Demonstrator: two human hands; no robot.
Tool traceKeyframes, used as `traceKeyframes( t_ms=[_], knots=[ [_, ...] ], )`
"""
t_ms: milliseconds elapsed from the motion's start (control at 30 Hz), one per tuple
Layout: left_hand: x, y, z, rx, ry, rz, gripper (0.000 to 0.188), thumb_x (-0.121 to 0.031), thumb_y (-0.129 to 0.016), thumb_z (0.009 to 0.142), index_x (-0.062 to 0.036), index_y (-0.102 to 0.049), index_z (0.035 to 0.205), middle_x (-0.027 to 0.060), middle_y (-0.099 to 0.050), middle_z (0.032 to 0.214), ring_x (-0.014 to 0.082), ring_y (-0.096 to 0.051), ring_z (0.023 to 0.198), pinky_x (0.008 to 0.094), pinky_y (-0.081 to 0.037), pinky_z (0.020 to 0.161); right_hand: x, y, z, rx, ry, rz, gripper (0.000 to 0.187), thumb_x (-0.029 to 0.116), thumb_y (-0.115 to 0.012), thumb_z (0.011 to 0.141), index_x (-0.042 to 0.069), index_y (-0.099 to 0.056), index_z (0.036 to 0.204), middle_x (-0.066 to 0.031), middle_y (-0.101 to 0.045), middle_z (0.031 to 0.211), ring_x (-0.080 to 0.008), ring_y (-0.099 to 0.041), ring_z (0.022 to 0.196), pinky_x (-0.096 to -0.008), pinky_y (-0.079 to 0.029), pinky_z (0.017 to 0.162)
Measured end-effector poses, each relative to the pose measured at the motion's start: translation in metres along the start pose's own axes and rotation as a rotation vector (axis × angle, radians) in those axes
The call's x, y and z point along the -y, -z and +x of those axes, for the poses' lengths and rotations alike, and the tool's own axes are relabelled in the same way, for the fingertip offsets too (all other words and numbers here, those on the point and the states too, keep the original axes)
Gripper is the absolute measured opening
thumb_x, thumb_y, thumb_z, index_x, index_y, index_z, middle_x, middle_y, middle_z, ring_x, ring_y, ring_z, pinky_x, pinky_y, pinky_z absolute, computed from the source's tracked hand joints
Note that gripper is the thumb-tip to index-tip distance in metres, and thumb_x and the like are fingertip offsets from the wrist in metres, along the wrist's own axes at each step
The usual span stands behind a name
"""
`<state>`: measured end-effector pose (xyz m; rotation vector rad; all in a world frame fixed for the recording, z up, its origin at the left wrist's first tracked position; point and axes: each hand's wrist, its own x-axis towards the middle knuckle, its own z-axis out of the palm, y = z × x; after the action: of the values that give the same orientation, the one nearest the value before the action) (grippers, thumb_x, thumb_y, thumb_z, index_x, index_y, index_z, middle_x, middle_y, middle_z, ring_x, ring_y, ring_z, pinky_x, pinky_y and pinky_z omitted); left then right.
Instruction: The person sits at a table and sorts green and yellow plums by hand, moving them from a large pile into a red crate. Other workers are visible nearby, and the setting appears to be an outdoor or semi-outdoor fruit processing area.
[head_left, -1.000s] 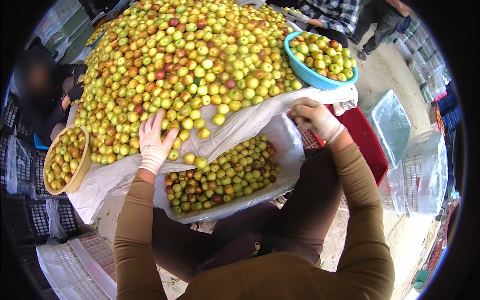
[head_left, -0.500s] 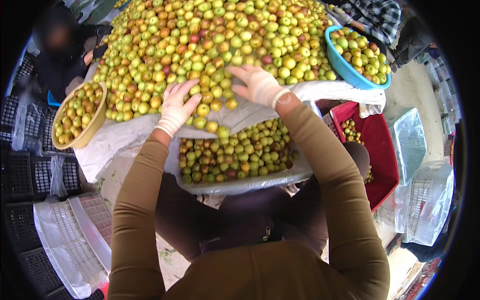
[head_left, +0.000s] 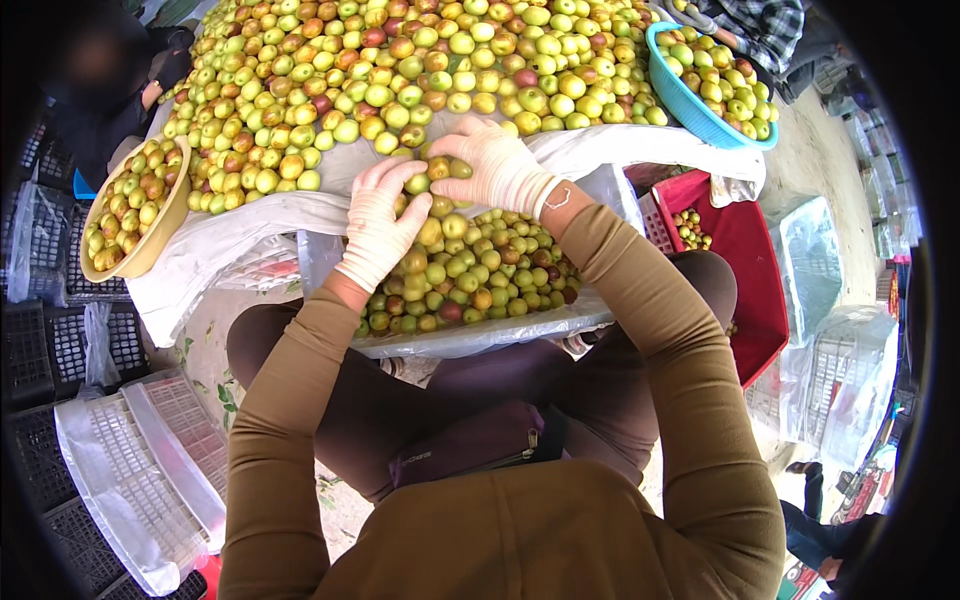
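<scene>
My left hand [head_left: 385, 220] and my right hand [head_left: 488, 165], both in thin pale gloves, are cupped toward each other at the near edge of a heap of green-and-brown jujubes [head_left: 340, 90]. Between their curled fingers sit a few jujubes [head_left: 438, 172]. Right below is a crate lined with clear plastic [head_left: 480, 335], holding many jujubes [head_left: 490, 272]; some just under my hands are blurred. White cloth [head_left: 590, 146] covers the edge of the sorting surface. My left fingertips nearly meet the right thumb.
A tan basin [head_left: 135, 215] of jujubes stands at left, a blue basket [head_left: 690, 105] of them at right. Beside my right knee is a red crate [head_left: 755, 290]. Plastic-wrapped crates [head_left: 150, 470] lie at lower left. Other people [head_left: 100, 90] sit at both far sides.
Both hands have drawn nearer to me, from the heap to over the lined crate, bringing jujubes along. A bare patch of cloth now shows where those fruits lay.
</scene>
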<state>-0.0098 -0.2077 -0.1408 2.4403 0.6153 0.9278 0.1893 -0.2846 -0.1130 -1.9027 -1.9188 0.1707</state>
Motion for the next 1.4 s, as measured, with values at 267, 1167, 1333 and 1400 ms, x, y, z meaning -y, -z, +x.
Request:
traceKeyframes(
  t_ms=[267, 1167, 1333, 1400],
  knots=[
    [-0.029, 0.008, -0.037, 0.189, -0.048, -0.147, 0.024, -0.011, -0.07, 0.083, -0.0071, -0.069, 0.106, 0.0119, -0.067, 0.11, 0.0334, -0.061, 0.106, 0.0428, -0.049, 0.095, 0.015, -0.009, -0.059, -0.221, 0.285, -0.027, 0.023, 0.033, -0.075, 0.073, 0.019, -0.07, 0.091, -0.0024, -0.062, 0.091, -0.0278, -0.059, 0.093, -0.0418, -0.048, 0.084],
    [0.0, -0.12, -0.073, 0.918, 0.743, 0.312, 0.119, -0.048, -0.09, 0.056, -0.0293, -0.026, 0.154, 0.0266, -0.036, 0.144, 0.0418, -0.052, 0.124, 0.0459, -0.047, 0.103, -0.045, -0.117, -0.119, 0.491, 0.083, -0.104, 0.056, 0.062, -0.062, 0.084, 0.032, -0.06, 0.131, -0.0054, -0.044, 0.149, -0.0274, -0.04, 0.139, -0.0593, -0.022, 0.117],
    [0.02, -0.159, -0.079, 0.703, 0.526, 0.313, 0.113, -0.05, -0.087, 0.062, -0.02, -0.028, 0.154, 0.0292, -0.044, 0.136, 0.0442, -0.053, 0.119, 0.0451, -0.046, 0.102, -0.089, -0.122, -0.121, 0.504, 0.04, -0.127, 0.062, 0.064, -0.063, 0.083, 0.031, -0.053, 0.136, -0.0089, -0.043, 0.15, -0.0289, -0.04, 0.139, -0.0592, -0.025, 0.114],
    [0.024, -0.173, -0.073, 0.618, 0.402, 0.226, 0.103, -0.054, -0.082, 0.07, -0.0158, -0.034, 0.152, 0.0264, -0.051, 0.138, 0.0449, -0.054, 0.116, 0.0447, -0.045, 0.103, -0.113, -0.133, -0.131, 0.257, -0.008, -0.152, 0.065, 0.061, -0.066, 0.082, 0.025, -0.053, 0.135, -0.0106, -0.045, 0.148, -0.0312, -0.044, 0.135, -0.0574, -0.031, 0.111]
  ],
)
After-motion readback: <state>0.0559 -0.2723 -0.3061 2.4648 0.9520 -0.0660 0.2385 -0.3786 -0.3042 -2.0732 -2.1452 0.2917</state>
